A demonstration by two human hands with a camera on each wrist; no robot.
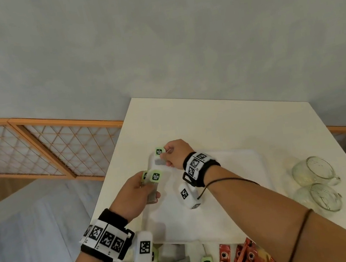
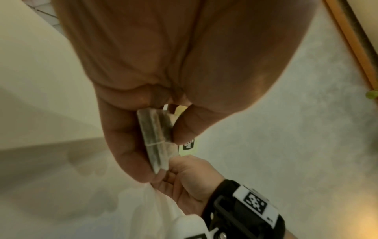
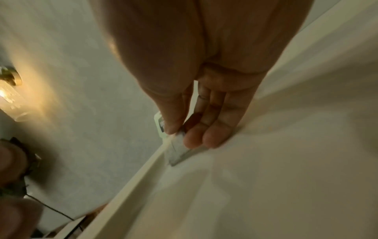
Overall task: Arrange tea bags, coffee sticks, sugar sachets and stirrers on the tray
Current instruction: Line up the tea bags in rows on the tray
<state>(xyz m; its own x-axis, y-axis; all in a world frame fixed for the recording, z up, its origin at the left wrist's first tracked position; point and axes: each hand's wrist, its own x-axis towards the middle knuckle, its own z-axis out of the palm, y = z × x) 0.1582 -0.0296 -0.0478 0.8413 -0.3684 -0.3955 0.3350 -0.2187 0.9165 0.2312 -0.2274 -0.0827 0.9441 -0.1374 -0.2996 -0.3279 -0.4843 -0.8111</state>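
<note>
On the red coffee sticks (image 1: 248, 260) at the near edge of the table (image 1: 221, 119), the letters "SCAFE" are read, cut off by the picture's edge, with "SSIC" beneath them. Dark print is seen on the green tea tags (image 1: 155, 176), but it is too small to be read. Square coded markers are carried by the wristbands (image 1: 196, 163).

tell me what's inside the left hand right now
The left hand pinches a small stack of tea bags, green tags sticking out above. How many bags is hidden by the fingers.
</note>
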